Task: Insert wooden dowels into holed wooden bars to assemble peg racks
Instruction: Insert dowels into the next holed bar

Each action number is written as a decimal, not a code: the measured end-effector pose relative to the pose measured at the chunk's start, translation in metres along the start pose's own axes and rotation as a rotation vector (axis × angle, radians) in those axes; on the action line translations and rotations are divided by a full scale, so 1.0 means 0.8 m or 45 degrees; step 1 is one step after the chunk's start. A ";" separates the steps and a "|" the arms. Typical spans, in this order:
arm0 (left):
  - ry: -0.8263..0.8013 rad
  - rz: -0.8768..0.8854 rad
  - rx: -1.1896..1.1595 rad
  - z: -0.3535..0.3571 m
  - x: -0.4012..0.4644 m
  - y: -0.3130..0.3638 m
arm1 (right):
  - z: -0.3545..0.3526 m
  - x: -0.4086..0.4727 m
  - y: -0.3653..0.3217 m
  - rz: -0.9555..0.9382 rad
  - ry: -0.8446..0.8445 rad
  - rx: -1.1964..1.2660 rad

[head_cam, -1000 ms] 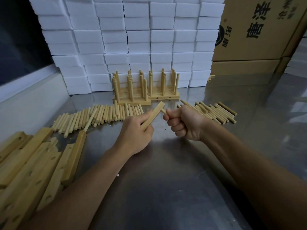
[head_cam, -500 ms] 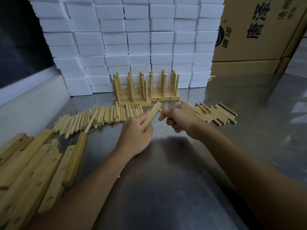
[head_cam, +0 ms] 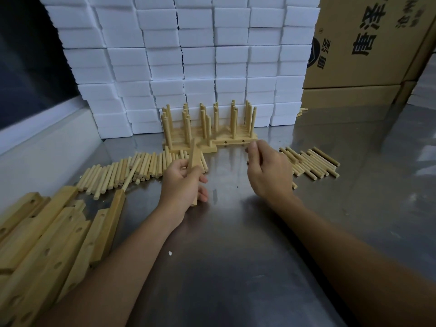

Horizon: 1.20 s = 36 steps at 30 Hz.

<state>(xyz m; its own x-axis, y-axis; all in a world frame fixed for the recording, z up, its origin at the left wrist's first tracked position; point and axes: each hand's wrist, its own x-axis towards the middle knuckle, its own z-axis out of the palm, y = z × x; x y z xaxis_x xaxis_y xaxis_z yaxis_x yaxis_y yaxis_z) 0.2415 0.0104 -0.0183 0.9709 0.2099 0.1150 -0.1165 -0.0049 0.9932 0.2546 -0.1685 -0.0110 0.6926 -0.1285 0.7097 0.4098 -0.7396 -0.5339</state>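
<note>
Fingers, left: the left hand (head_cam: 182, 185) is curling its fingers and thumb round a holed wooden bar (head_cam: 194, 161), gripping it near the middle.
Fingers, right: the right hand (head_cam: 269, 171) is hovering beside the bar with fingers loosely bent; whether it is pinching anything between the fingertips cannot be told.
Bar: standing nearly upright in the left hand, its lower end pointing down toward the steel table (head_cam: 236, 267), its upper end rising in front of the finished racks.
Hands: lying apart, a gap of bare table showing between them.
Loose dowels, left: a row of dowels (head_cam: 122, 171) is lying on the table behind the left hand.
Loose dowels, right: a smaller pile of dowels (head_cam: 311, 164) is lying behind the right hand.
Finished racks: peg racks (head_cam: 207, 128) are standing at the back with their dowels pointing up, just behind both hands.
Spare bars: a heap of holed bars (head_cam: 47, 244) is lying at the table's near left.
Backdrop: stacked white foam blocks (head_cam: 188, 55) are rising behind the racks; cardboard boxes (head_cam: 365, 43) are standing at the right.
</note>
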 end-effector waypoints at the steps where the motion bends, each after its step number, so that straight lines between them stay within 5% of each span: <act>1: 0.014 -0.023 -0.037 0.000 0.001 0.000 | 0.000 0.000 0.005 0.042 0.009 -0.038; 4: 0.052 -0.071 -0.123 -0.001 0.003 0.003 | -0.004 0.002 0.013 0.154 -0.001 -0.236; 8: 0.070 -0.098 -0.204 -0.004 0.003 0.007 | -0.004 0.000 0.018 0.279 -0.346 -0.659; 18: 0.035 -0.147 -0.260 -0.005 0.002 0.011 | -0.003 -0.003 0.010 0.202 -0.465 -0.819; 26: 0.015 -0.131 -0.309 -0.007 0.000 0.013 | 0.001 -0.001 0.013 0.043 -0.401 -0.560; 36: 0.016 -0.115 -0.272 -0.006 -0.001 0.011 | -0.003 0.002 0.015 0.242 -0.329 -0.112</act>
<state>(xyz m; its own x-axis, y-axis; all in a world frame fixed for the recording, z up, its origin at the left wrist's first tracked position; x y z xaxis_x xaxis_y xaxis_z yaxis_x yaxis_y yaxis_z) 0.2384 0.0149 -0.0094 0.9769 0.2122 0.0246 -0.0725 0.2208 0.9726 0.2594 -0.1791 -0.0155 0.8840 -0.1066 0.4552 0.2134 -0.7743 -0.5958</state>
